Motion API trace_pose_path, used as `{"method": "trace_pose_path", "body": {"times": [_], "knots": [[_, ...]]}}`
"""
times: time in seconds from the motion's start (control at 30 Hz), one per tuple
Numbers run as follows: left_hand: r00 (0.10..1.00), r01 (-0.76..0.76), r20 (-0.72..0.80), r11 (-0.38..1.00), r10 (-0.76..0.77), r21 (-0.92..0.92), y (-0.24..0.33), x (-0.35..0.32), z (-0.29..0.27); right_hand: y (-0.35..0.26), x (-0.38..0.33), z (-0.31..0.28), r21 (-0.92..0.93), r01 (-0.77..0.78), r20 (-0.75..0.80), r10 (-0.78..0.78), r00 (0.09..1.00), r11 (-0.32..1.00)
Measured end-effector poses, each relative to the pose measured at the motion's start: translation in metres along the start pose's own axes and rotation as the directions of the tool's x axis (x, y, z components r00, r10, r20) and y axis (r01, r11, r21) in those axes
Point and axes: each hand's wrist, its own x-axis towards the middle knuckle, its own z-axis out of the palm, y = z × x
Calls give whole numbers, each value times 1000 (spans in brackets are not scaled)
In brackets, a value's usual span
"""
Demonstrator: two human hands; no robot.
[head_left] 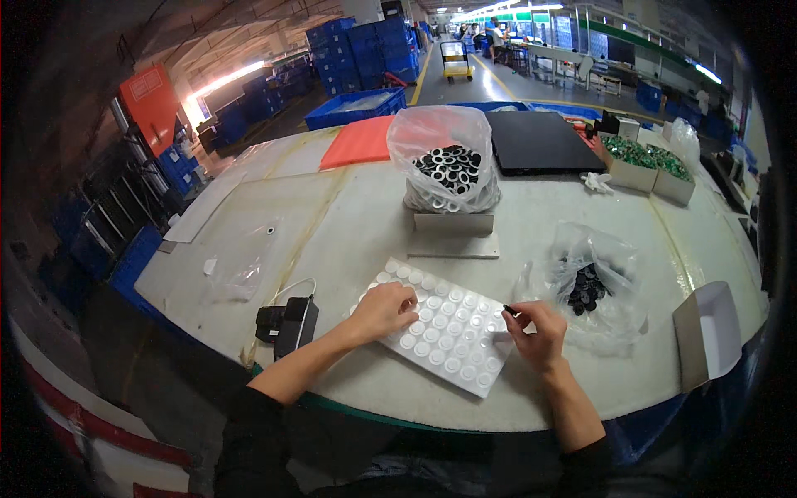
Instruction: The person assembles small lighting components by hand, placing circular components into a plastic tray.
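A white tray [440,365] with rows of round white cups lies slanted on the table before me. My left hand [384,312] rests over its left part, fingers curled and fingertips down among the cups. Whatever those fingers hold, if anything, is hidden. Beside the tray's right edge, my right hand [538,334] pinches a small black disc [509,310] between thumb and finger. Close to that hand, a clear plastic bag [618,319] lies spread with several black discs [588,290] in it. Beyond the tray, a plastic bag [415,137] of black-and-white rings [452,170] sits on a box [452,224].
A black adapter [295,325] with a cable stands left of the tray. An upright carton [706,336] is at the right edge. Farther back are a red sheet [359,141], a black panel [544,143] and boxes of green parts [631,170]. One ring [271,230] lies at left.
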Motion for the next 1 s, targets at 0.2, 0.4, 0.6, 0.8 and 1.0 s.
{"method": "trace_pose_path", "body": {"times": [0.2,0.4,0.6,0.8,1.0], "knots": [[994,-106,58,943,93,315,5,2,11,1,-1,-1,39,-77,-3,77,997,996],[997,-76,13,927,76,368,12,6,0,10,-4,3,101,-114,37,111,993,988],[922,311,-22,776,-385,-549,15,2,-21,14,-8,8,404,-455,162,427,889,794],[963,-80,-181,430,-200,-899,67,10,0,-6,-2,9,601,-646,389,535,750,470],[958,-206,-285,630,-25,-749,86,28,42,-18,1,4,632,-699,457,568,685,335]]}}
